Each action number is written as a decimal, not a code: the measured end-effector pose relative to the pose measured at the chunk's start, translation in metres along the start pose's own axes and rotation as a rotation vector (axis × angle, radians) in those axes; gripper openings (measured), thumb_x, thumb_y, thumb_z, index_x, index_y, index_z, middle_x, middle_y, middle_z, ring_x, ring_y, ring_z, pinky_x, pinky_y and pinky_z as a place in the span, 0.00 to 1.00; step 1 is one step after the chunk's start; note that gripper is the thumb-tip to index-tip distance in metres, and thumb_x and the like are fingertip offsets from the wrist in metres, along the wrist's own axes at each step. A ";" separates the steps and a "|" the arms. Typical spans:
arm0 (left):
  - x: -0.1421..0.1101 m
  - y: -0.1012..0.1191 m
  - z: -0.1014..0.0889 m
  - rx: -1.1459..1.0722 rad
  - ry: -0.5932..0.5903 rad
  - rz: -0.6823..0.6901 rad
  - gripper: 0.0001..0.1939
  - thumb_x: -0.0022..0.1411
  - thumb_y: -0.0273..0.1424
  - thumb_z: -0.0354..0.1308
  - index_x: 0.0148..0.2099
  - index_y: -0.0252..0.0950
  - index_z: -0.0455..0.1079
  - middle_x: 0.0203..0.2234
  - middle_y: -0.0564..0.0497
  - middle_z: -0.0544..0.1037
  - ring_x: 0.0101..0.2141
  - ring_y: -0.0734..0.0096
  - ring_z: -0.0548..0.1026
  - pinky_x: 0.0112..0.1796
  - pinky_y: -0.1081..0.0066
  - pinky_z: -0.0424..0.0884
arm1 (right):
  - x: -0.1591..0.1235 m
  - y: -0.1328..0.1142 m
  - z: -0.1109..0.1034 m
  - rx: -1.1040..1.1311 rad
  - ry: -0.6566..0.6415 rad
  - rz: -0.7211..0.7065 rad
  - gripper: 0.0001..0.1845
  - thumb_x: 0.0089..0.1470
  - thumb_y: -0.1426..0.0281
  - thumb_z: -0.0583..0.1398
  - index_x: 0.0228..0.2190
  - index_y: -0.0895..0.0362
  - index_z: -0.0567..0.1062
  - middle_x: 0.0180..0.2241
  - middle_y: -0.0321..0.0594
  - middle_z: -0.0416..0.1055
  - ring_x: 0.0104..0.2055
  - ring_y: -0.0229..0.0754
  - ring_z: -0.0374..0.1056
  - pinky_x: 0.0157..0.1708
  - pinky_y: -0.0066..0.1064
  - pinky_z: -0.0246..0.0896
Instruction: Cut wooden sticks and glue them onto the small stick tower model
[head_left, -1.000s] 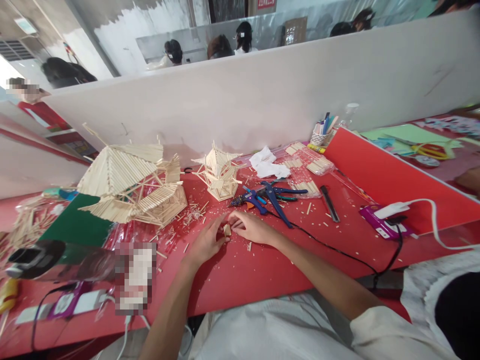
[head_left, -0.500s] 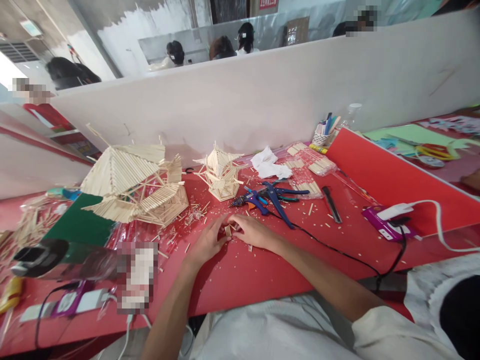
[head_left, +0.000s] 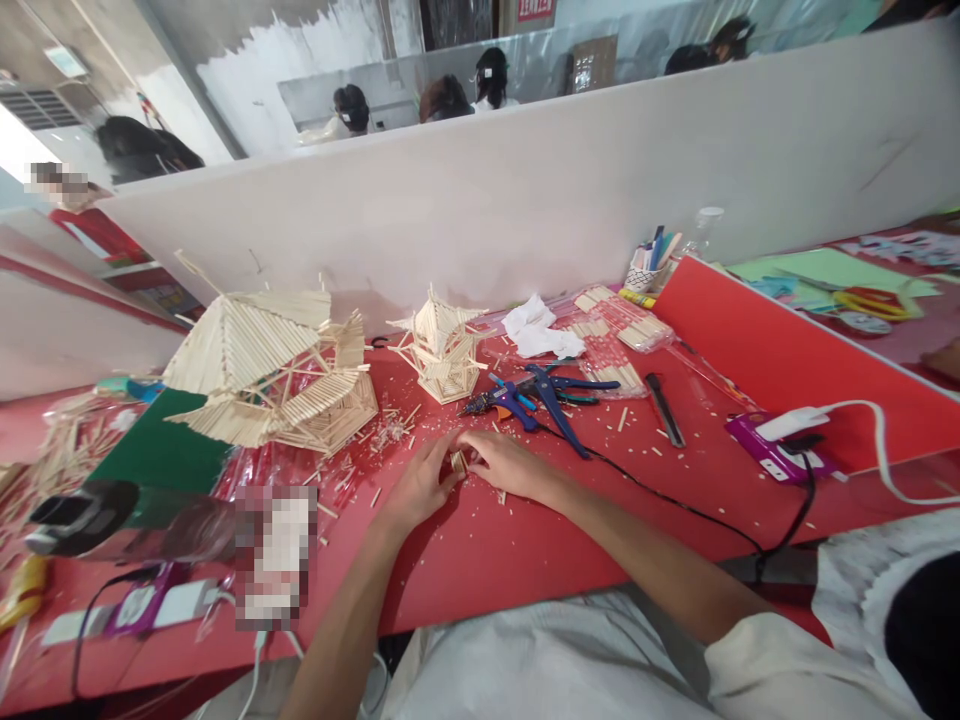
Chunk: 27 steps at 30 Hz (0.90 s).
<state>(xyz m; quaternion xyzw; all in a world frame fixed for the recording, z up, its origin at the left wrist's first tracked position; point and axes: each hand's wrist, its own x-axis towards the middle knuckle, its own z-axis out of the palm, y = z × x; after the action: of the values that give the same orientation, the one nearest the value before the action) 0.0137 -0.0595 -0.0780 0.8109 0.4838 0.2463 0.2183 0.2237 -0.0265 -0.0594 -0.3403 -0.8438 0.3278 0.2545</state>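
Note:
My left hand and my right hand meet over the red tabletop. Between their curled fingers is a small bundle of short wooden sticks, partly hidden by the fingertips. Both hands are closed on it. Behind them stands a small pavilion model of wooden sticks. A larger stick pavilion with slatted roofs sits to the left. Just beyond my right hand lie a blue glue gun and blue-handled cutting pliers.
Stick scraps are strewn around. A black utility knife, bagged sticks, white tissue and a purple power strip lie to the right, near a leaning red board. At left are a bottle and green sheet. A partition stands behind.
Both hands stay together around the small stick bundle, which has turned slightly between the fingers. The tools and models have not moved on the table.

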 end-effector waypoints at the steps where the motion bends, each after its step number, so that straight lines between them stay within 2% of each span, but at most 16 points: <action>1: 0.000 0.000 0.000 0.000 0.000 0.004 0.33 0.66 0.31 0.58 0.71 0.43 0.53 0.55 0.42 0.74 0.52 0.58 0.75 0.54 0.55 0.72 | 0.000 0.000 0.001 -0.005 -0.001 -0.001 0.20 0.54 0.81 0.64 0.48 0.56 0.71 0.45 0.44 0.77 0.44 0.45 0.75 0.44 0.34 0.69; 6: 0.000 -0.002 -0.001 -0.012 -0.015 0.001 0.34 0.66 0.31 0.59 0.70 0.44 0.53 0.54 0.43 0.75 0.52 0.57 0.75 0.54 0.55 0.72 | 0.001 0.000 0.001 -0.025 -0.009 0.002 0.22 0.53 0.80 0.66 0.49 0.57 0.71 0.44 0.44 0.77 0.42 0.44 0.75 0.42 0.33 0.68; 12: -0.005 -0.012 -0.009 -0.062 -0.042 -0.003 0.34 0.65 0.29 0.59 0.69 0.44 0.53 0.51 0.45 0.76 0.48 0.62 0.77 0.51 0.59 0.74 | 0.001 0.002 0.002 -0.066 -0.007 -0.004 0.19 0.53 0.78 0.67 0.46 0.56 0.72 0.42 0.42 0.77 0.40 0.43 0.74 0.42 0.32 0.66; 20: -0.003 -0.002 -0.013 -0.023 -0.052 -0.032 0.30 0.67 0.30 0.58 0.68 0.43 0.55 0.47 0.45 0.77 0.47 0.62 0.77 0.51 0.58 0.73 | 0.002 0.005 0.006 -0.126 0.007 -0.027 0.17 0.54 0.76 0.67 0.45 0.56 0.73 0.40 0.43 0.77 0.43 0.45 0.73 0.45 0.35 0.65; 27: -0.004 -0.006 -0.011 0.020 -0.043 -0.003 0.33 0.66 0.29 0.59 0.70 0.43 0.53 0.53 0.43 0.75 0.51 0.59 0.75 0.54 0.55 0.71 | 0.003 0.005 0.007 -0.125 0.009 -0.036 0.18 0.53 0.77 0.67 0.45 0.56 0.73 0.41 0.43 0.77 0.43 0.46 0.74 0.45 0.36 0.66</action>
<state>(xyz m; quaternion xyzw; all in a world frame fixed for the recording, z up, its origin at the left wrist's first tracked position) 0.0009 -0.0594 -0.0734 0.8174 0.4827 0.2236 0.2210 0.2193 -0.0243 -0.0676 -0.3418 -0.8674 0.2682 0.2425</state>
